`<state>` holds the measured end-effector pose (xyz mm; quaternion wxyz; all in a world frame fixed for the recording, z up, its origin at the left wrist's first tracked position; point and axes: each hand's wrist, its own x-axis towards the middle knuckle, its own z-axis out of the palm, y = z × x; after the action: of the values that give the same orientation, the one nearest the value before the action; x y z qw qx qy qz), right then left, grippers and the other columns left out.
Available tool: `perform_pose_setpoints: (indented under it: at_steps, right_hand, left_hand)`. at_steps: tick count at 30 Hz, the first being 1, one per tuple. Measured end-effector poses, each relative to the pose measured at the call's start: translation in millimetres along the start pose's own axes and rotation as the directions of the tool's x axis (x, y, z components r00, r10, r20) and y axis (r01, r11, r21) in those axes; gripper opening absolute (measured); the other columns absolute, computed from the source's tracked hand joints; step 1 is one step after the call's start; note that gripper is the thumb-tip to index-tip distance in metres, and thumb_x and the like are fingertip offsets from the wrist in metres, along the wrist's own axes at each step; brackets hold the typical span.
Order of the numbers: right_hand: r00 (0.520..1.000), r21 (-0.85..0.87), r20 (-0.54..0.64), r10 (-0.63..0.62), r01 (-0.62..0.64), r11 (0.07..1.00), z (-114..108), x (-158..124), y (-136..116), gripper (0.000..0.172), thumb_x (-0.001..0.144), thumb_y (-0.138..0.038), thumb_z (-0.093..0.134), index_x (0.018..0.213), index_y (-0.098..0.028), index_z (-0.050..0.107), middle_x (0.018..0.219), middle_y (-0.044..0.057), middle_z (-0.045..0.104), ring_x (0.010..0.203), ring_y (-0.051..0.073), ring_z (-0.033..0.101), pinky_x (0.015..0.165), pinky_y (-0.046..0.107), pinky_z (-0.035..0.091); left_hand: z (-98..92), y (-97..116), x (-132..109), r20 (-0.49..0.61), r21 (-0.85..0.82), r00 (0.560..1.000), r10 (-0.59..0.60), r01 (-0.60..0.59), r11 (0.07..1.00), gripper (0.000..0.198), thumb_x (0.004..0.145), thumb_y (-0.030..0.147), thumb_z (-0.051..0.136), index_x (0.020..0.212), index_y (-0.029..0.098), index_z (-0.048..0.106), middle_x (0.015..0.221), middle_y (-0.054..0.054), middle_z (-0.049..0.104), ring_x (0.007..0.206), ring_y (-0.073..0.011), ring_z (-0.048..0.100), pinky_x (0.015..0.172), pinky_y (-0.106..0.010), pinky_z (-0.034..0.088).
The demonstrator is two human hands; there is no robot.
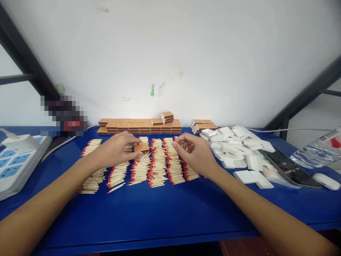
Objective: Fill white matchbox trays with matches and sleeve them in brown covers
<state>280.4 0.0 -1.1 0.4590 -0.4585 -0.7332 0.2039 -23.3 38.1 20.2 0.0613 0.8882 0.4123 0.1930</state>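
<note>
My left hand (pixel 117 149) grips a small brown matchbox (pixel 141 148) between thumb and fingers, just above the rows of red-tipped matches (pixel 157 167) spread over the blue table (pixel 160 213). My right hand (pixel 194 153) hovers over the matches to the right, its fingertips pinched together; whether a match is between them is too small to tell. A stack of brown matchboxes (pixel 138 126) lines the wall behind. White inner trays (pixel 234 147) lie heaped at the right.
A white power strip (pixel 16 156) sits at the left edge with a cable. A phone (pixel 290 165), a white mouse-like object (pixel 326 180) and a clear plastic bag (pixel 317 151) lie at the right. A second small pile of brown boxes (pixel 204 125) stands near the wall.
</note>
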Motion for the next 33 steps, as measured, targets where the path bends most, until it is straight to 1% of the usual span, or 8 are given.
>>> perform_pose_setpoints:
  at_steps: [4,8,12,15,18,22,27,33]
  right_hand:
    - [0.997,0.058,0.077,-0.009,0.005,0.998,-1.1,-1.9,-4.6,0.02,0.098,-0.043,0.069,0.102,-0.024,0.071,0.086,0.004,0.072,0.071,0.017,0.062,0.06,0.031,0.048]
    - [0.955,0.212,0.289,-0.062,-0.001,0.977,4.3,-10.5,-18.3,0.046,0.097,-0.047,0.072,0.138,-0.028,0.063,0.116,0.007,0.072,0.08,0.017,0.065,0.057,0.029,0.05]
    - [0.957,0.312,0.289,0.007,-0.102,0.945,12.7,-15.5,-29.3,0.025,0.096,-0.049,0.073,0.107,-0.027,0.074,0.094,0.003,0.073,0.076,0.017,0.062,0.057,0.028,0.047]
    - [0.966,0.386,0.245,0.087,-0.18,0.905,15.5,-13.1,-30.5,0.03,0.089,-0.053,0.08,0.091,-0.024,0.073,0.085,0.002,0.071,0.071,0.015,0.06,0.058,0.028,0.048]
    - [0.954,0.458,0.21,0.215,-0.29,0.84,16.6,-11.4,-28.3,0.036,0.085,-0.056,0.083,0.089,-0.022,0.071,0.081,0.001,0.069,0.062,0.012,0.056,0.051,0.026,0.046]
    - [0.912,0.527,0.291,0.289,-0.405,0.747,19.8,-15.3,-27.5,0.042,0.084,-0.06,0.082,0.093,-0.021,0.068,0.078,0.0,0.066,0.056,0.011,0.054,0.043,0.024,0.044]
    - [0.933,0.45,0.247,0.262,-0.35,0.821,19.8,-15.1,-23.4,0.044,0.091,-0.063,0.073,0.098,-0.02,0.067,0.089,0.004,0.07,0.064,0.013,0.06,0.047,0.025,0.048]
    - [0.95,0.374,0.164,0.264,-0.308,0.875,12.9,-5.4,-5.3,0.044,0.09,-0.063,0.073,0.091,-0.019,0.068,0.083,0.004,0.067,0.062,0.012,0.056,0.049,0.026,0.046]
  left_hand:
    - [-5.4,21.1,-6.1,-0.045,-0.24,0.994,-0.098,0.085,0.967,0.048,0.092,0.059,0.07,0.126,0.025,0.075,0.1,-0.006,0.078,0.089,-0.0231,0.072,0.071,-0.032,0.055]
    - [-2.7,55.1,-12.8,0.105,-0.48,0.991,-0.082,0.122,0.869,0.043,0.098,0.056,0.066,0.131,0.028,0.071,0.093,-0.003,0.078,0.085,-0.0212,0.073,0.072,-0.032,0.057]
    - [8.9,73.8,-16.0,0.16,-0.575,0.983,-0.092,0.168,0.8,0.039,0.102,0.057,0.06,0.123,0.026,0.071,0.089,-0.003,0.079,0.076,-0.0209,0.073,0.063,-0.032,0.056]
    - [18.8,74.4,-18.7,-0.038,-0.458,0.987,-0.154,0.12,0.881,0.042,0.1,0.055,0.063,0.13,0.026,0.068,0.093,-0.004,0.079,0.076,-0.0213,0.073,0.065,-0.033,0.058]
    - [28.6,73.0,-22.8,-0.363,-0.13,0.932,0.015,-0.066,0.989,0.046,0.094,0.047,0.074,0.133,0.025,0.066,0.117,-0.009,0.078,0.102,-0.0273,0.075,0.09,-0.042,0.061]
    - [32.2,74.1,-23.7,-0.439,0.143,0.864,0.248,-0.205,0.968,0.033,0.096,0.037,0.073,0.126,0.024,0.068,0.117,-0.01,0.077,0.106,-0.027,0.073,0.096,-0.042,0.058]
    - [-5.7,32.9,-14.6,-0.318,0.177,0.923,0.218,-0.169,0.97,0.031,0.099,0.043,0.067,0.121,0.022,0.073,0.11,-0.007,0.074,0.101,-0.0228,0.069,0.091,-0.036,0.056]
    - [-67.8,-69.4,-24.9,-0.43,0.337,0.885,-0.177,0.34,0.878,0.054,0.095,0.059,0.061,0.121,0.014,0.075,0.102,-0.006,0.07,0.087,-0.0201,0.062,0.091,-0.035,0.051]
